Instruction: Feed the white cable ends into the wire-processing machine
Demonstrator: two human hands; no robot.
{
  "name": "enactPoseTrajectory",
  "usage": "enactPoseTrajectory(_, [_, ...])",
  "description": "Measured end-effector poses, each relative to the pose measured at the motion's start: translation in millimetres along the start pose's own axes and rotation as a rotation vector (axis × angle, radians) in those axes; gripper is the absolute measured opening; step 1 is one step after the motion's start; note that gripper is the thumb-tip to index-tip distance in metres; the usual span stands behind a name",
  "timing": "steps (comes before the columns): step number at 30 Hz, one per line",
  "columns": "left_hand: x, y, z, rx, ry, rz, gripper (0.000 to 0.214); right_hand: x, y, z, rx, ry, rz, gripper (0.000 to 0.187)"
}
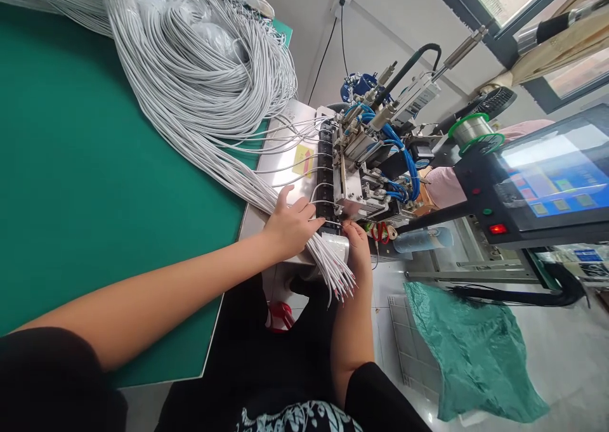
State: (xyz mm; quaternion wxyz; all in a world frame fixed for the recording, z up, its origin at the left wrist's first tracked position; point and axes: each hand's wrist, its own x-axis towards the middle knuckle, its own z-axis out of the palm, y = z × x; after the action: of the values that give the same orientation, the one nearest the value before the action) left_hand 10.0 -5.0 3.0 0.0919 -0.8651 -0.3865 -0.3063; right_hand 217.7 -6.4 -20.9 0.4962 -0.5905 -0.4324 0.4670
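My left hand (291, 224) lies on the metal plate of a machine (285, 159), fingers stretched toward the black wire fixture (326, 178), pressing a thin grey wire there. My right hand (356, 242) sits just beyond the fixture's near end, fingers curled and pinched at a wire end. A bunch of grey wires with stripped red tips (333, 268) hangs over the plate's edge between both hands. Several single wires lie in the fixture's slots.
A large heap of grey wires (200, 58) lies on the green table mat (95, 165). The machine head with blue hoses (380, 159), a solder spool (473, 130), a touch screen (554, 178) and a green bag (471, 349) on the floor are to the right.
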Motion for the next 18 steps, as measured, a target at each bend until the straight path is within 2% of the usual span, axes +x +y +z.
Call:
enactPoseTrajectory(5, [-0.3, -0.2, -0.7, -0.006, -0.028, -0.006, 0.04, -3.8, 1.7, -3.5, 0.013, -0.034, 0.014, 0.033])
enactPoseTrajectory(11, [-0.8, -1.3, -0.7, -0.019, 0.007, 0.001, 0.036, -13.1, 2.9, -7.3, -0.064, 0.023, -0.004, 0.042])
enactPoseTrajectory(18, [-2.0, -1.4, -0.6, -0.057, -0.027, -0.024, 0.041, -19.8, -4.0, -18.2, -0.085, 0.064, -0.119, 0.04])
